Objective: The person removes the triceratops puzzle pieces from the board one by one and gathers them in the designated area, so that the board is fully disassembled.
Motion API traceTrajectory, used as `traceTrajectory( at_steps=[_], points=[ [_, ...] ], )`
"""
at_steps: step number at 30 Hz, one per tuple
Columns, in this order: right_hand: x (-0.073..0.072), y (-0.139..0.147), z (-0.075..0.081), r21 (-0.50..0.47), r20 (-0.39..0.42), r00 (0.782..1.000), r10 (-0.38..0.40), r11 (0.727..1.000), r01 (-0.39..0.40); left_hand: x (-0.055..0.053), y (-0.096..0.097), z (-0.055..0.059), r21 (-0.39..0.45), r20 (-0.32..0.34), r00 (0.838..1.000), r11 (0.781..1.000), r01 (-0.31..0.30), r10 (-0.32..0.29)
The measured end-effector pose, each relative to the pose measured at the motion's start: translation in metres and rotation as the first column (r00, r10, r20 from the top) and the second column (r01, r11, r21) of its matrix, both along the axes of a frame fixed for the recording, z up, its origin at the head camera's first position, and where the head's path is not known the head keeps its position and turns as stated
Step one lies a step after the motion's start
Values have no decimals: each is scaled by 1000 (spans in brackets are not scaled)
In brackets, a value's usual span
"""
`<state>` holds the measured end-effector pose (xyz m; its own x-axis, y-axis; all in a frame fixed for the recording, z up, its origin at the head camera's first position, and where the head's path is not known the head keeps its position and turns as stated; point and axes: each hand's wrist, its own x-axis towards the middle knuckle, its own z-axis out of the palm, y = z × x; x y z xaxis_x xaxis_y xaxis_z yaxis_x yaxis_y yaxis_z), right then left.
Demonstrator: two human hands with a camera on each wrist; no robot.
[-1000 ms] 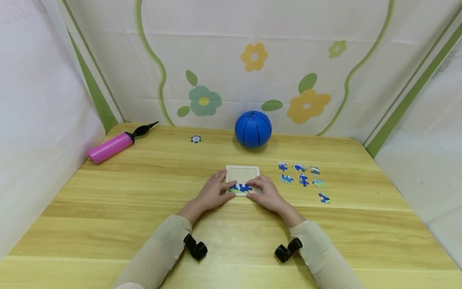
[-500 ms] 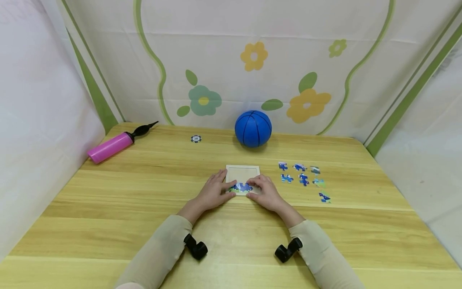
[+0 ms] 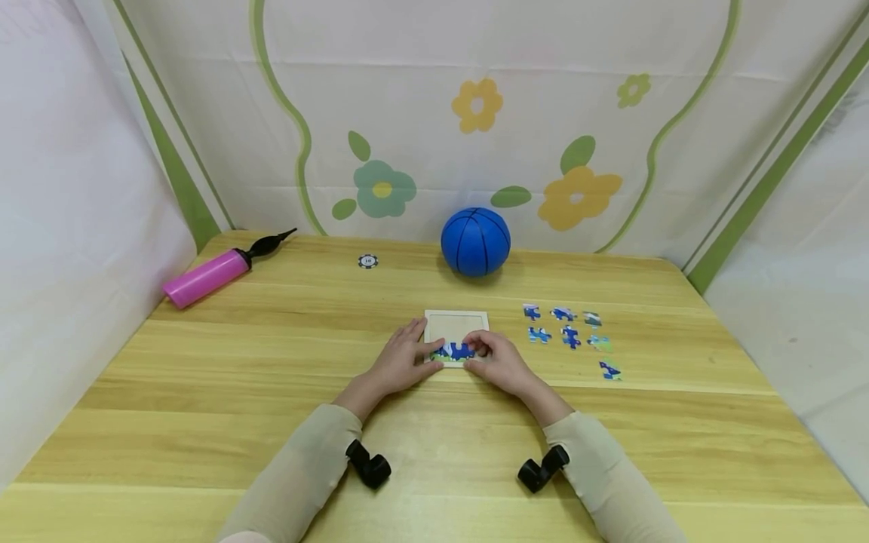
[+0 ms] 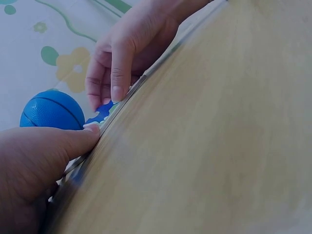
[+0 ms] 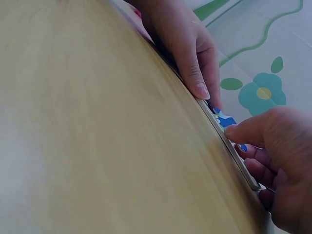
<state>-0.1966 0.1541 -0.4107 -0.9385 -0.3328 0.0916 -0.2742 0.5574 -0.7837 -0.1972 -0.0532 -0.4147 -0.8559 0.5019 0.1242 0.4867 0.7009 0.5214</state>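
A shallow square puzzle tray (image 3: 456,313) with a pale rim lies between my hands in the head view. Blue, white and green jigsaw pieces (image 3: 444,351) line its near side. My left hand (image 3: 400,360) holds the tray's near left corner, thumb at the near rim and other fingers spread along the left side. With thumb and bent index finger, my right hand (image 3: 501,364) pinches a blue jigsaw piece (image 3: 463,351) at the near right of the tray. In the right wrist view, my right thumb tip lies right at the blue piece (image 5: 227,121), beside the rim.
Several loose jigsaw pieces (image 3: 570,337) lie to the right of the tray. A blue ball (image 3: 476,243) sits behind it at the table's back edge. Farther left are a poker chip (image 3: 368,261) and a pink hand pump (image 3: 207,279). Flowered cloth (image 3: 421,90) encloses the table.
My right index finger has bent and drawn back slightly from the blue piece's top edge. The left hand and the tray stay in place.
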Motion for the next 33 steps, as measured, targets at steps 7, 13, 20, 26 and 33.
traceTrajectory(
  at_steps=[7, 13, 20, 26, 33],
  points=[
    [-3, 1, 0, 31, 33, 999, 6, 999, -7, 0, 0, -1, -3, 2, 1000, 1000, 3, -3],
    [-4, -1, 1, 43, 14, 1000, 5, 999, -6, 0, -1, -1, 4, 2, 1000, 1000, 0, 0],
    [-4, 1, 1, 102, -67, 998, 21, 995, -14, 0, 0, 0, -6, 5, 1000, 1000, 3, -3],
    [-1, 13, 8, 53, -41, 999, 6, 999, -4, 1, 0, 0, -9, 9, 1000, 1000, 10, -10],
    [6, 49, 22, 9, -39, 999, -27, 1000, 27, 1, -2, 1, 14, 9, 1000, 1000, 12, -12]
  ],
)
